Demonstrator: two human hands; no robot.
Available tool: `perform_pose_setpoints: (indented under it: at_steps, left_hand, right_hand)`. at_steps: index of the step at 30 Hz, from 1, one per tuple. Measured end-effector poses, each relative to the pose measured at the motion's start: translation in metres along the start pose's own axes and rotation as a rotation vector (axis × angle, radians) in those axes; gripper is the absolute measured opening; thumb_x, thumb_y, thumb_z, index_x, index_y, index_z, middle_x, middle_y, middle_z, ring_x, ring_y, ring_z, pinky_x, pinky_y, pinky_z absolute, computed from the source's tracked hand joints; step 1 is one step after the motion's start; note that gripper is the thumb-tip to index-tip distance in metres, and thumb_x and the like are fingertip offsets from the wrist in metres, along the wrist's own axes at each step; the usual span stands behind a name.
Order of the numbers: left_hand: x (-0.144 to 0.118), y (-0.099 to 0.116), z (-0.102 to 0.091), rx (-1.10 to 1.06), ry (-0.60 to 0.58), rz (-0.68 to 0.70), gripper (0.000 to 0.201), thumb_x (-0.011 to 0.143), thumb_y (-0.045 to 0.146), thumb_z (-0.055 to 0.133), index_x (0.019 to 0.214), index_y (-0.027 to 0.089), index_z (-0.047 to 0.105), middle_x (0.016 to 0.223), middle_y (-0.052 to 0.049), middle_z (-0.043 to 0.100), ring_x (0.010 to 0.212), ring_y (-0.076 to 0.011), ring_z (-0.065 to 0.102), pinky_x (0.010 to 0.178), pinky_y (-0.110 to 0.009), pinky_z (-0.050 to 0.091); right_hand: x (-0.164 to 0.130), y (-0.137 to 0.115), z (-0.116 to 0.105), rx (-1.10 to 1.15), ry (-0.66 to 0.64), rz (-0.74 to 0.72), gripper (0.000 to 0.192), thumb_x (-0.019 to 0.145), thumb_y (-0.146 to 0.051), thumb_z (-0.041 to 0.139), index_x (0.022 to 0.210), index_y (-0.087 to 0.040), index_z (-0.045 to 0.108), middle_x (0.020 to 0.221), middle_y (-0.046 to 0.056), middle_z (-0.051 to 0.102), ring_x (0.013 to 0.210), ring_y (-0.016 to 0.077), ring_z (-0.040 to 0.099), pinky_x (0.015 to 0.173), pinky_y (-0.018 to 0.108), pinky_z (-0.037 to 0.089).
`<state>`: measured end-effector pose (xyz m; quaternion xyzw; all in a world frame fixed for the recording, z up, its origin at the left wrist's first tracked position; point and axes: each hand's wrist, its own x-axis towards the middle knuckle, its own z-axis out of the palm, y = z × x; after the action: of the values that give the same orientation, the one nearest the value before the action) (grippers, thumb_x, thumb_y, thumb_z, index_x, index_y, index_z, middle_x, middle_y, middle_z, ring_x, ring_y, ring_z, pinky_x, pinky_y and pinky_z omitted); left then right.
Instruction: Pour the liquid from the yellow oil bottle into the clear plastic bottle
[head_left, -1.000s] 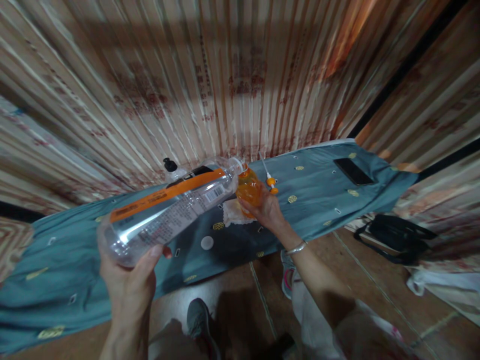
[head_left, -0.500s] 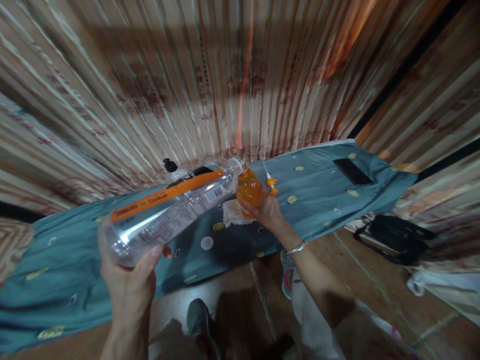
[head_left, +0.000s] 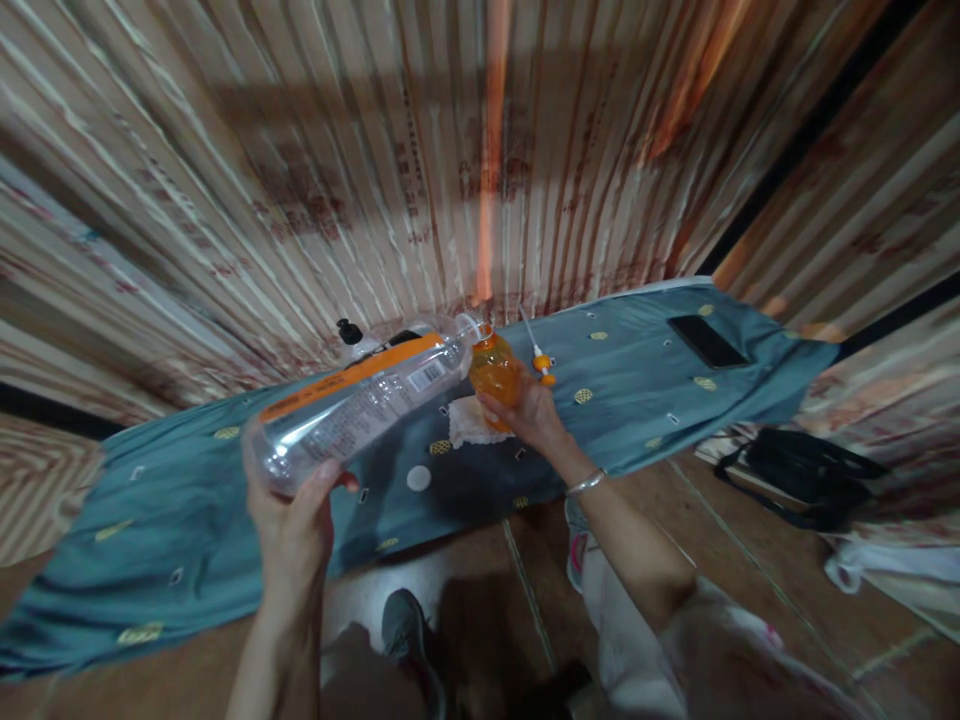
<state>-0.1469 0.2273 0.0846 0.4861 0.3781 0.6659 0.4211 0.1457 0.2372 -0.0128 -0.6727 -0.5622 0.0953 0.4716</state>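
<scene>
Pouring in hand: my left hand (head_left: 296, 520) grips the base of a large clear bottle (head_left: 360, 410) with an orange stripe, tipped almost level above the tabletop (head_left: 645, 390) and its blue-green cloth. The bottle's long axis runs from lower left, by my palm, up to the right, and its open mouth points right, meeting the neck of a small orange bottle (head_left: 493, 372). My right hand (head_left: 529, 415) is closed around that small bottle from below, holding it upright on a white tissue (head_left: 469, 422). I judge this to be the filling step, with liquid going from the big bottle to the small one, though no stream can be made out. The next move calls for keeping the two mouths lined up and raising the base only a little, so nothing spills onto the cloth. An orange spray nozzle (head_left: 541, 362) lies just beside the small bottle, a round white cap (head_left: 418, 478) nearer me, and a dark phone (head_left: 706, 342) well off to the right.
</scene>
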Motion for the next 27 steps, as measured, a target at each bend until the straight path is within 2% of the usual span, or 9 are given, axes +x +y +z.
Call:
perform_pose_setpoints:
  at_steps: [4, 8, 12, 18, 23, 27]
  left_hand:
    - [0.001, -0.008, 0.005, -0.017, 0.03, -0.031, 0.061, 0.059, 0.035, 0.097, 0.114, 0.029, 0.073, 0.105, -0.002, 0.067, 0.071, -0.0132, 0.057, 0.045, -0.018, 0.05]
    - [0.004, -0.02, 0.009, -0.045, 0.009, -0.093, 0.058, 0.061, 0.036, 0.094, 0.113, 0.025, 0.071, 0.09, 0.002, 0.065, 0.061, -0.0106, 0.058, 0.045, -0.019, 0.048]
    - [0.004, -0.028, 0.012, -0.124, 0.03, -0.152, 0.064, 0.059, 0.033, 0.095, 0.118, 0.026, 0.071, 0.091, 0.002, 0.068, 0.062, -0.011, 0.061, 0.045, -0.019, 0.047]
    - [-0.002, -0.037, 0.018, -0.224, 0.035, -0.25, 0.069, 0.06, 0.035, 0.097, 0.124, 0.027, 0.073, 0.098, -0.001, 0.076, 0.063, -0.0136, 0.068, 0.045, -0.019, 0.044]
    - [-0.003, -0.051, 0.018, -0.304, 0.032, -0.378, 0.059, 0.057, 0.039, 0.095, 0.11, 0.021, 0.077, 0.086, -0.001, 0.079, 0.06, -0.0163, 0.073, 0.044, -0.019, 0.05]
    - [-0.003, -0.065, 0.016, -0.38, 0.0, -0.481, 0.046, 0.062, 0.036, 0.09, 0.102, 0.02, 0.075, 0.084, -0.003, 0.08, 0.059, -0.0178, 0.074, 0.044, -0.019, 0.052]
  right_hand:
    - [0.005, -0.001, -0.008, -0.005, -0.047, -0.012, 0.076, 0.083, -0.05, 0.088, 0.145, -0.017, 0.061, 0.129, 0.021, 0.079, 0.12, 0.0421, 0.078, 0.103, 0.057, 0.065]
    - [0.011, 0.001, -0.021, 0.039, -0.142, -0.032, 0.083, 0.078, -0.046, 0.094, 0.148, -0.021, 0.059, 0.135, 0.018, 0.078, 0.125, 0.0387, 0.076, 0.108, 0.053, 0.063]
    - [0.017, 0.007, -0.031, 0.078, -0.207, 0.012, 0.09, 0.073, -0.043, 0.097, 0.151, -0.02, 0.057, 0.135, 0.016, 0.078, 0.124, 0.0374, 0.076, 0.109, 0.053, 0.063]
    - [0.023, 0.02, -0.033, 0.219, -0.228, 0.028, 0.08, 0.073, -0.044, 0.094, 0.143, -0.022, 0.062, 0.13, 0.014, 0.08, 0.117, 0.0328, 0.078, 0.104, 0.051, 0.065]
    - [0.025, 0.028, -0.026, 0.392, -0.214, 0.033, 0.076, 0.07, -0.052, 0.094, 0.132, -0.02, 0.066, 0.125, 0.012, 0.081, 0.113, 0.0298, 0.079, 0.1, 0.049, 0.065]
    - [0.024, 0.029, -0.023, 0.436, -0.188, 0.022, 0.07, 0.069, -0.056, 0.095, 0.125, -0.022, 0.069, 0.117, 0.009, 0.084, 0.107, 0.0273, 0.081, 0.095, 0.045, 0.066]
